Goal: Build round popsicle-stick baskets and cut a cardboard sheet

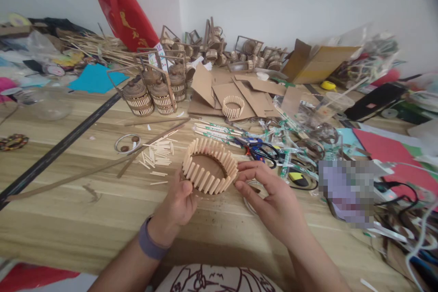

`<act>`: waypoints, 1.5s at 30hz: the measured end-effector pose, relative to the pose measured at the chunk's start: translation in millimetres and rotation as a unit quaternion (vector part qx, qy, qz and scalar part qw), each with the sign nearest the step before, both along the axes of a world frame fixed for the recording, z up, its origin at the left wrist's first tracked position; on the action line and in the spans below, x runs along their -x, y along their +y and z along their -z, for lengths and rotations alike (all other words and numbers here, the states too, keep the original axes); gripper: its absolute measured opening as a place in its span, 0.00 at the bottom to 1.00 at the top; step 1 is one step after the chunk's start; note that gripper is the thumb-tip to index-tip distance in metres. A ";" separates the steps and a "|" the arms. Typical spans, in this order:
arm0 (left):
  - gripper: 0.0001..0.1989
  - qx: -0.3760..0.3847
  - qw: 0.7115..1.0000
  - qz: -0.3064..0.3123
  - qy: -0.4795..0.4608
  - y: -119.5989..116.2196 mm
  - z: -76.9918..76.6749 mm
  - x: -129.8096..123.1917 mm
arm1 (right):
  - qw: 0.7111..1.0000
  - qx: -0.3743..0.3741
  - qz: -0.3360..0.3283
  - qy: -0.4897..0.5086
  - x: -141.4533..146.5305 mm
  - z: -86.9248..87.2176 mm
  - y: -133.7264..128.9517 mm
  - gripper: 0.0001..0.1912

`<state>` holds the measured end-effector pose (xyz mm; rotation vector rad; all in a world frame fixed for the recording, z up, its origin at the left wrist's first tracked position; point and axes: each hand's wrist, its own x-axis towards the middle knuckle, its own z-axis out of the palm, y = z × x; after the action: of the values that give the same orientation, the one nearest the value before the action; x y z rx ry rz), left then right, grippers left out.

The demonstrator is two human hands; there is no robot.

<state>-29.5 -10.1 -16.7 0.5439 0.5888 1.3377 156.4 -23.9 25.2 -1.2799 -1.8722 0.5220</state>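
A round basket [208, 182] with a brown base and a ring of short pale sticks is held above the wooden table. My left hand [181, 200] grips its left side, thumb on the outer edge. At its right side, the thumb and fingers of my right hand [262, 187] pinch together against the sticks; whether a loose stick is between them is too small to tell. Cut short sticks [159, 153] lie scattered left of the basket. Behind it, a similar stick ring [233, 107] rests on cardboard pieces [251, 93].
Blue-handled scissors [260, 148] and wrapped sticks [219, 130] lie behind the basket. Lidded baskets [164, 96] with handles stand farther back. A long dark strip [65, 143] crosses the left side. Wrappers, cables and a black case [374, 100] crowd the right.
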 end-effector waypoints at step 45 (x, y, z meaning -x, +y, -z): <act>0.39 -0.062 0.990 -0.119 0.046 -5.8 8.5 -8.0 | 0.886 0.254 -0.082 0.380 18.4 6.1 -21.8 0.12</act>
<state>-21.6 -16.0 -25.2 0.6546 0.6640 1.5904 138.0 -45.7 19.1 -0.9950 -1.1978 1.4452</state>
